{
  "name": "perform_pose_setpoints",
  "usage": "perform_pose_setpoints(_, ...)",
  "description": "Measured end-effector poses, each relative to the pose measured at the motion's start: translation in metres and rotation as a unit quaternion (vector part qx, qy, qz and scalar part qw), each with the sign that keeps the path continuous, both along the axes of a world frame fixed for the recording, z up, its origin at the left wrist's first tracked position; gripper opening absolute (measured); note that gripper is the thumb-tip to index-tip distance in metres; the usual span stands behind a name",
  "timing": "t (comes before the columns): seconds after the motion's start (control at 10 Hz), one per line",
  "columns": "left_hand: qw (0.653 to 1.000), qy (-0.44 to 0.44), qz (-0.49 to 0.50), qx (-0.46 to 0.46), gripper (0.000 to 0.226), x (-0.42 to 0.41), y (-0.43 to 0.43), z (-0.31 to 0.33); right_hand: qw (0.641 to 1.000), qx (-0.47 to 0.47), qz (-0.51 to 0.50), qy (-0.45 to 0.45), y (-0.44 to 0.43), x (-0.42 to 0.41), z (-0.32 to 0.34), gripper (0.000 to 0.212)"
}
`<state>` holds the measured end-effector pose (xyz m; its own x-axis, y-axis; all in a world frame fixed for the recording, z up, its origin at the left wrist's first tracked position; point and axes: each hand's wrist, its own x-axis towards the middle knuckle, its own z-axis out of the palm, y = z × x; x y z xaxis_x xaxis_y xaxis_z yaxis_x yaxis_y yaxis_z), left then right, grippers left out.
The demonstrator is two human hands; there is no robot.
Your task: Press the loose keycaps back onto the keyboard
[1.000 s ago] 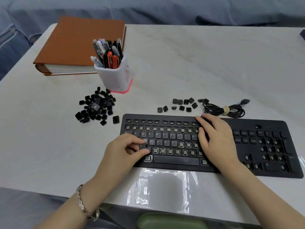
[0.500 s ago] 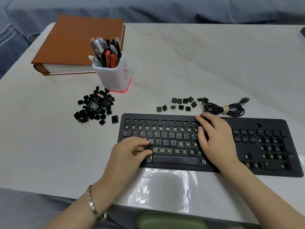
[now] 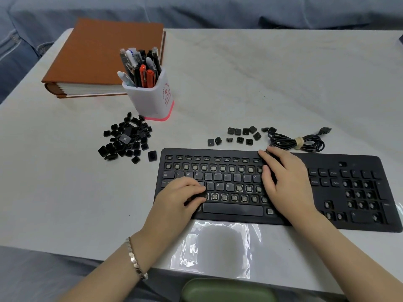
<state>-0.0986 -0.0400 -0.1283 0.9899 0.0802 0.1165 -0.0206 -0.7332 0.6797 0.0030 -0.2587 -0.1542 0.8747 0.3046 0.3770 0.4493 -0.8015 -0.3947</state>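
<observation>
A black keyboard (image 3: 327, 159) lies on the white table, with many bare switch sockets in its number, home and bottom rows. My left hand (image 3: 174, 201) sits over its left end, thumb and forefinger pinched on a black keycap (image 3: 200, 195) held down at the left of the bottom letter row. My right hand (image 3: 285, 184) lies flat on the keyboard's middle, fingers stretched toward the top edge, holding nothing. A big pile of loose keycaps (image 3: 126, 140) lies left of the keyboard. A smaller group of keycaps (image 3: 239, 136) lies behind it.
A white pen cup (image 3: 152, 99) stands behind the pile, with a brown book (image 3: 98, 57) beyond it. The coiled black cable (image 3: 298, 142) lies behind the keyboard. A clear plastic bag (image 3: 218, 247) lies at the table's front edge, above a green object (image 3: 226, 290).
My left hand has slid slightly right and down along the keyboard with the keycap, bringing it to the bottom letter row. The right hand has stayed put.
</observation>
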Motion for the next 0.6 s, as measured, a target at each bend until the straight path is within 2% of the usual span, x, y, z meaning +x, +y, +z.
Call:
perform_pose_setpoints(0.4, 0.998, 0.033, -0.009, -0.045, 0.016, 0.01, 0.003, 0.002, 1.0, 0.001, 0.001, -0.001, 0.0, 0.001, -0.001, 0.038)
perform_pose_setpoints(0.6, 0.998, 0.054, -0.02, -0.016, 0.014, 0.014, 0.007, 0.003, 1.0, 0.002, 0.003, -0.002, -0.001, 0.0, -0.001, 0.038)
